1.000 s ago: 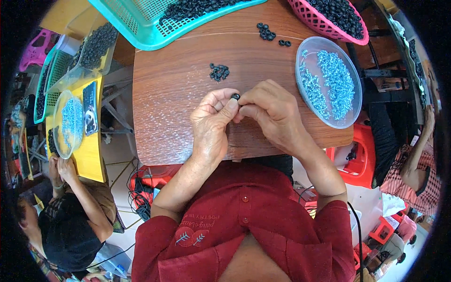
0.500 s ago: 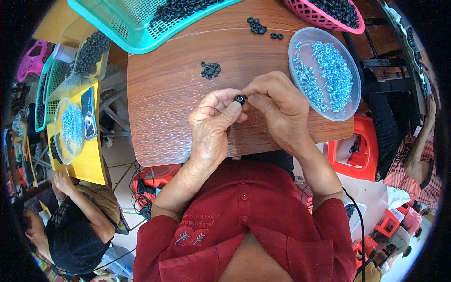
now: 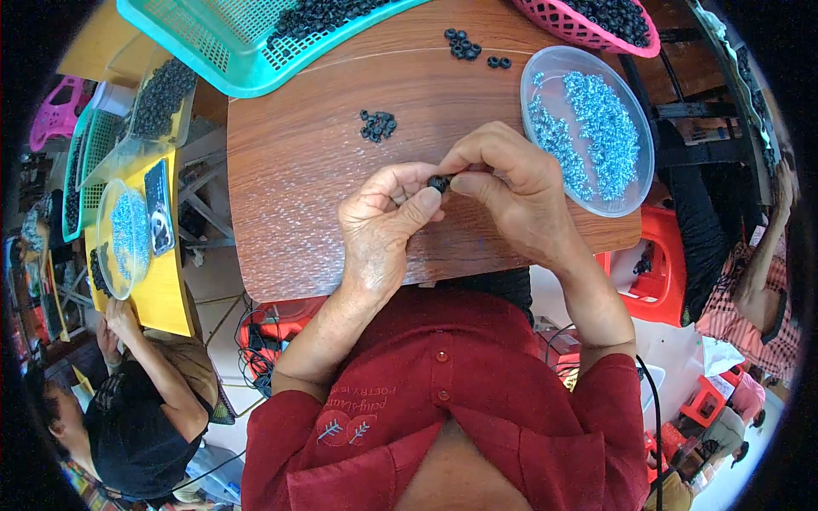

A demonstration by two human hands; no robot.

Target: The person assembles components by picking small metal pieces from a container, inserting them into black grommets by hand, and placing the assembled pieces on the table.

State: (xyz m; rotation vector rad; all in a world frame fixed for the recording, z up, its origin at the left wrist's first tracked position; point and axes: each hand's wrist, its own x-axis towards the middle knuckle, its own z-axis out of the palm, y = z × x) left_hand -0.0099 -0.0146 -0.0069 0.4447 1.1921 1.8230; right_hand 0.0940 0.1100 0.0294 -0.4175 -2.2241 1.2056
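Over the near half of the wooden table, my left hand (image 3: 379, 223) pinches a small black round piece (image 3: 439, 182) between thumb and fingers. My right hand (image 3: 515, 200) is closed beside it, thumb and forefinger pressed together against the piece's right side. Whatever those right fingertips grip is too small and covered to make out. Beyond my left hand lies a small pile of little black parts (image 3: 377, 126). To the right of my right hand stands a round clear tub (image 3: 530, 111) holding many small shiny light-blue parts (image 3: 609, 128).
A green mesh basket (image 3: 183, 55) and a pink basket (image 3: 558, 19), both with black pieces, stand at the far edge. Several black rings (image 3: 463, 47) lie between them. At left a person works at a yellow table (image 3: 162, 298). A red stool (image 3: 656, 281) stands at right.
The black piece has turned in my fingers: its open ring end faced up before, and now its dark side shows. My right hand has shifted slightly. The whole view has moved a little.
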